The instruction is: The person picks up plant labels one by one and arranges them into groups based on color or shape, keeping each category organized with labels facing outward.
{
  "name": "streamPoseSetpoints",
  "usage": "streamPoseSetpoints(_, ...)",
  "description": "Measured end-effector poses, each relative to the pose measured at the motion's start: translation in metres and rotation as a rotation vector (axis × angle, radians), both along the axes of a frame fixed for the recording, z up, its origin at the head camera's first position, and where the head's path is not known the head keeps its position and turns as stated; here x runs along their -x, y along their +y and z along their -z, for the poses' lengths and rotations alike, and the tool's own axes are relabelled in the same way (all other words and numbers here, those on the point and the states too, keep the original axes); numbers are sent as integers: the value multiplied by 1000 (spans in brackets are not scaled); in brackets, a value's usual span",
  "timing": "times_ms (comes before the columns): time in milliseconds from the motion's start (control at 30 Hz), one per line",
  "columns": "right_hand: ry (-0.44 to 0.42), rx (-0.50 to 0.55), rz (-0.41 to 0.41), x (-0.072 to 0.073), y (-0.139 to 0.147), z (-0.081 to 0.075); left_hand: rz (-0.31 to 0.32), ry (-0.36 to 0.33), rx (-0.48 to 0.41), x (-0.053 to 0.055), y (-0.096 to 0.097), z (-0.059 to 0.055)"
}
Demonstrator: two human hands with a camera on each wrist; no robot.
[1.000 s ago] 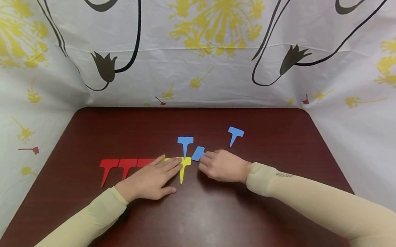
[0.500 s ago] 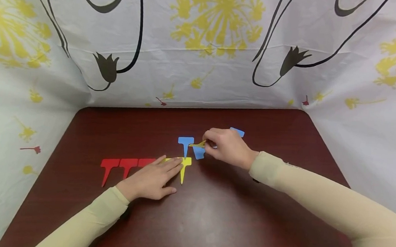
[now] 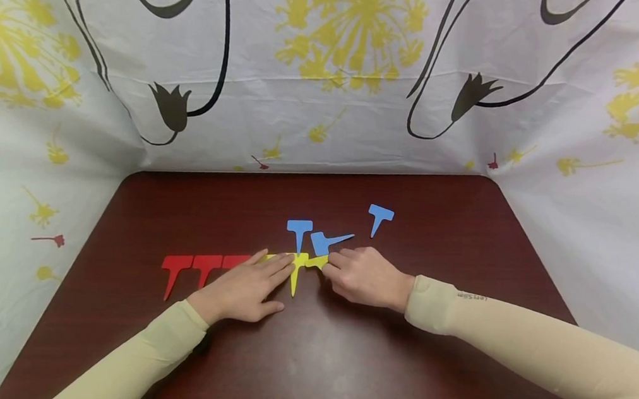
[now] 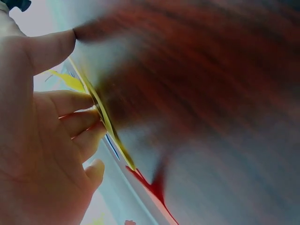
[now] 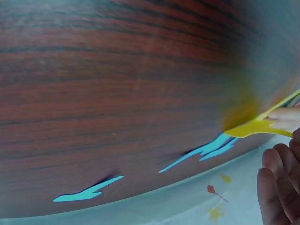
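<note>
R hand (image 3: pixel 366 276) pinches a yellow tag (image 3: pixel 316 261) on/just above the desk (image 3: pixel 338 372); its visible end juts L of those fingers, twd the neighbouring yellow tag (image 3: pixel 294 280) under L hand's (image 3: pixel 240 291) straight, ungripping fingers. R hand's nearer; full long axis hidden, contact btwn tags unclear.
</note>
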State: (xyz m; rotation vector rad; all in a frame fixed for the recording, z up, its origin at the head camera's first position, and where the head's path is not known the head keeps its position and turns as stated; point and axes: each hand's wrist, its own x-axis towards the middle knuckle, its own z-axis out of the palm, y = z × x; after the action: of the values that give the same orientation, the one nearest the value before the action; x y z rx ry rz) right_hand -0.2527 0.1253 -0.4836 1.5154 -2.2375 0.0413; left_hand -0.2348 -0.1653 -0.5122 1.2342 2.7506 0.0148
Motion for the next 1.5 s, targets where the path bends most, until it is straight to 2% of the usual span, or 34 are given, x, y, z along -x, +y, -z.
streamPoseSetpoints(167,-35,-56,1,2,0,4,-6,1,9,0,0,-2)
streamPoseSetpoints(333,-168,-181,21,9,1,14,-12,1,13,0,-1,-3)
streamPoseSetpoints(467,-214,-214,49,10,4,23,-2,2,17,0,-1,-1)
streamPoseSetpoints(667,-197,-168,68,13,4,27,-1,17,16,0,-1,0)
streamPoseSetpoints(867,-191,-176,102,13,3,27,1,11,17,-1,0,-2)
streamPoseSetpoints(1233,-163,-192,110,8,4,26,-1,25,26,-2,1,-1)
streamPoseSetpoints(1500,-171,-159,114,8,3,29,14,38,15,-2,0,2)
